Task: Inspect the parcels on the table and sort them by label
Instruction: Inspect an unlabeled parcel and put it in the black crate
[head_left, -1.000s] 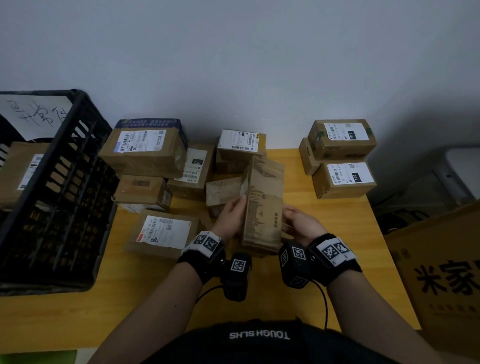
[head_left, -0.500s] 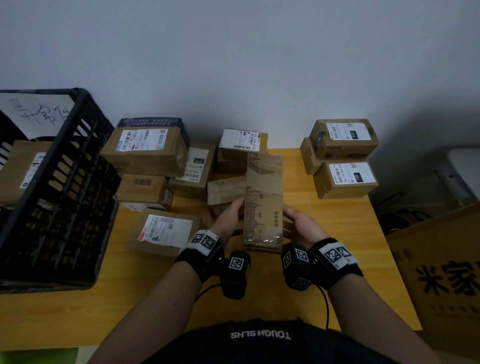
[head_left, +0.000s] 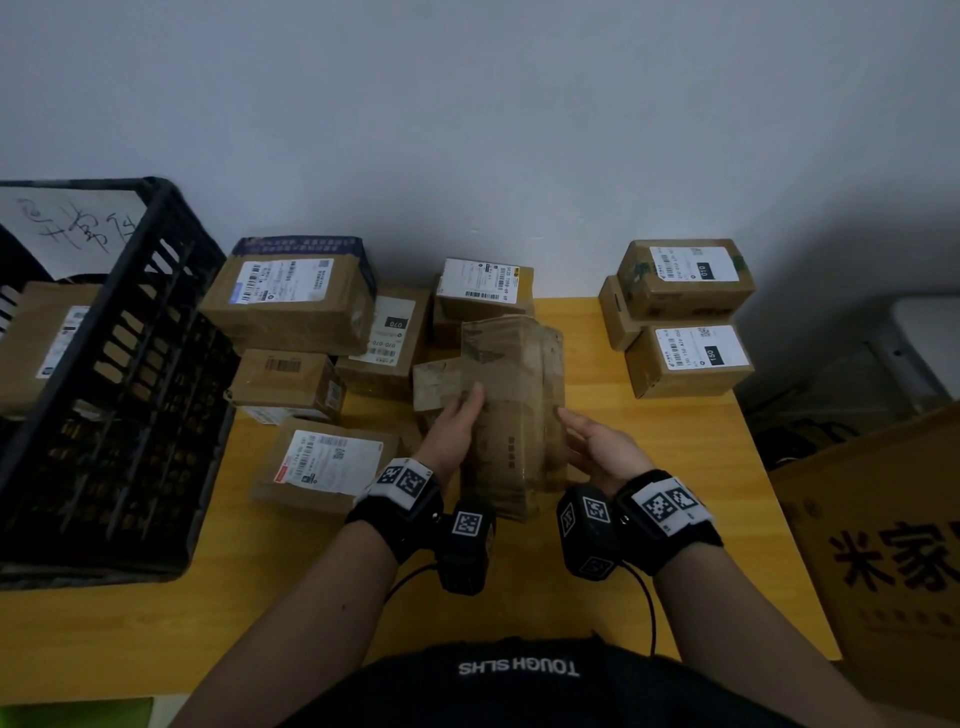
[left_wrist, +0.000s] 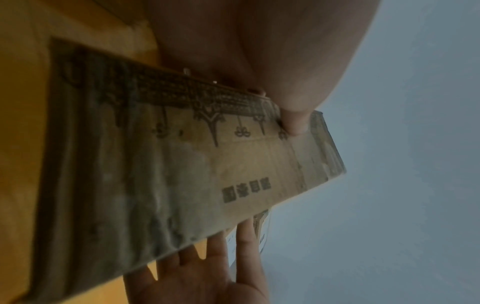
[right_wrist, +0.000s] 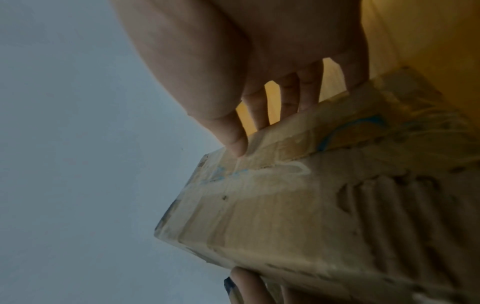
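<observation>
A long brown parcel (head_left: 514, 395) with printed patterns and clear tape is held above the yellow table (head_left: 311, 597), between both hands. My left hand (head_left: 457, 431) grips its left side, thumb on the printed face (left_wrist: 182, 174). My right hand (head_left: 597, 447) grips its right side, thumb on one taped face (right_wrist: 311, 216) and fingers behind. No shipping label shows on the faces in view. Labelled parcels lie in a pile at centre-left, among them a big box (head_left: 291, 306) and a flat parcel (head_left: 327, 462). On the right stand two boxes marked 010 (head_left: 685, 275) and 150 (head_left: 691, 358).
A black plastic crate (head_left: 119, 415) fills the table's left end, with a labelled parcel (head_left: 41, 343) inside. A large printed carton (head_left: 893, 545) stands off the table's right edge. A grey wall closes the back. Bare tabletop lies in front of my wrists.
Both hands have turned the long parcel about its length. It stood edge-on, then showed its printed face to me, and now a taped face comes up on the right.
</observation>
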